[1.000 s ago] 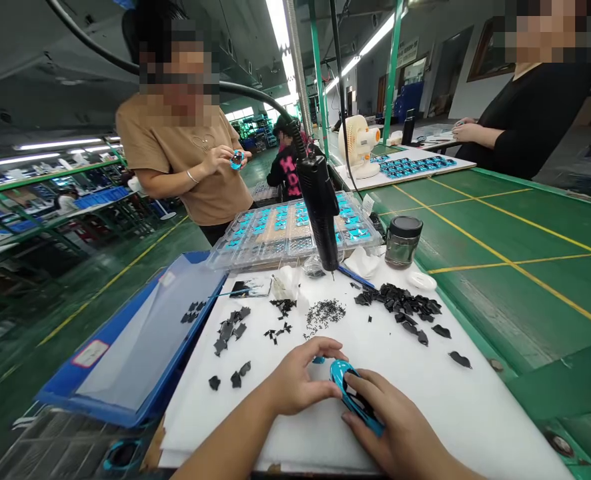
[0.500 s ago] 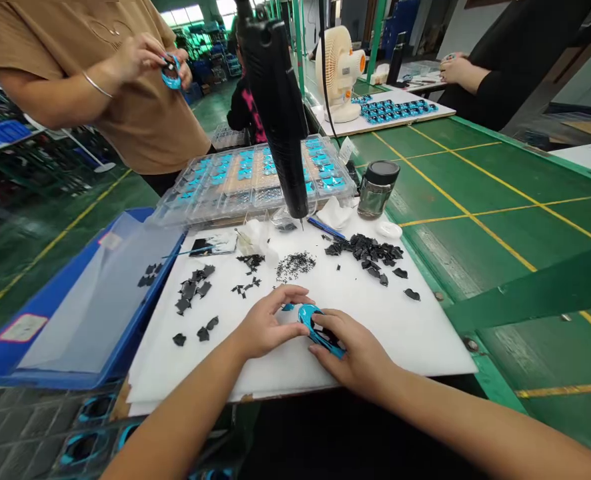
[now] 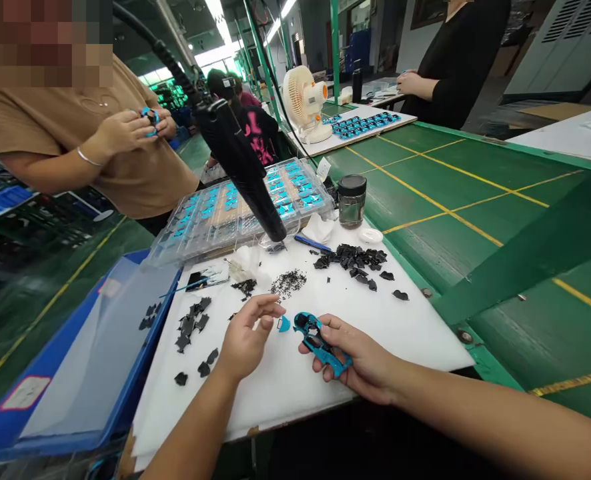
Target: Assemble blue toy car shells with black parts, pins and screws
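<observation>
Gripping blue car shell (image 3: 323,348), right hand (image 3: 361,363)

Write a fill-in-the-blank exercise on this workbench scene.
The right hand holds a car body painted ____.
The small blue piece lies on a board coloured ____.
The empty hand is the person's ____ one.
The jar beyond the board has a ____ lid.

Missing words: blue; white; left; black.
</observation>
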